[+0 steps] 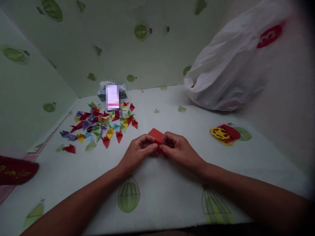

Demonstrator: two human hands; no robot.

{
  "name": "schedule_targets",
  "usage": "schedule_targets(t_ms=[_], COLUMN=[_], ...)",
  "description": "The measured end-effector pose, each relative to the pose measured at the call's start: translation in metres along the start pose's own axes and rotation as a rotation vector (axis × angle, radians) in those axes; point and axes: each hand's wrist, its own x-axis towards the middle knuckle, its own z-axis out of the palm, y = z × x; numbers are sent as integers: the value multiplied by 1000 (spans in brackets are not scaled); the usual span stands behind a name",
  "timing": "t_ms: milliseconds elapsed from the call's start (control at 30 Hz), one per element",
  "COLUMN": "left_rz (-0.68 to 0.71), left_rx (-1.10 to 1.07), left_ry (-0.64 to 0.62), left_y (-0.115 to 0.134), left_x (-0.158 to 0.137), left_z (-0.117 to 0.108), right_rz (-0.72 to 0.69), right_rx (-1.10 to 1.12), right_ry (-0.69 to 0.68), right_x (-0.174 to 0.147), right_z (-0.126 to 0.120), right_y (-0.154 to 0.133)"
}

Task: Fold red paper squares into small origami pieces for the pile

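A piece of red paper (156,133) is pinched between both hands above the middle of the table; its flat upper corner points away from me. My left hand (141,149) is closed on its left side, with thumb and fingertips pressed together. On the right side my right hand (177,148) grips it the same way, and the two thumbs nearly meet. The lower part of the paper is mostly hidden by the fingers. Several small folded paper pieces (105,141) in red, purple, yellow, green and blue lie in a loose pile to the left.
Behind the pile a lit phone (112,96) leans near a tissue box (124,91). A white plastic bag (221,75) stands at the back right. Yellow and red cut-out decorations (222,133) lie to the right. A dark red object with yellow lettering (18,170) sits at the left edge.
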Motion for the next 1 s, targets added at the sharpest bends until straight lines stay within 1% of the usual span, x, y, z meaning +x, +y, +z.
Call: schedule_targets(t_ms=[167,300,400,500,767,1000], left_rz=[-3,34,36,42,40,19], left_rx=[11,66,117,123,60,42], left_ry=[3,10,5,-32,-104,-174], left_y=[5,9,11,10,6,10], left_x=[-1,-1,-1,1,4,4], left_z=[3,2,0,-3,-7,-7], right_rz=[11,13,72,113,152,181], right_rx=[-4,98,177,232,345,349], right_ry=[-44,-101,-133,-166,-221,-224], right_x=[-2,-3,-2,-1,-1,0], right_z=[0,-3,-4,-4,-3,-5], right_y=[-2,-6,-6,-4,0,0])
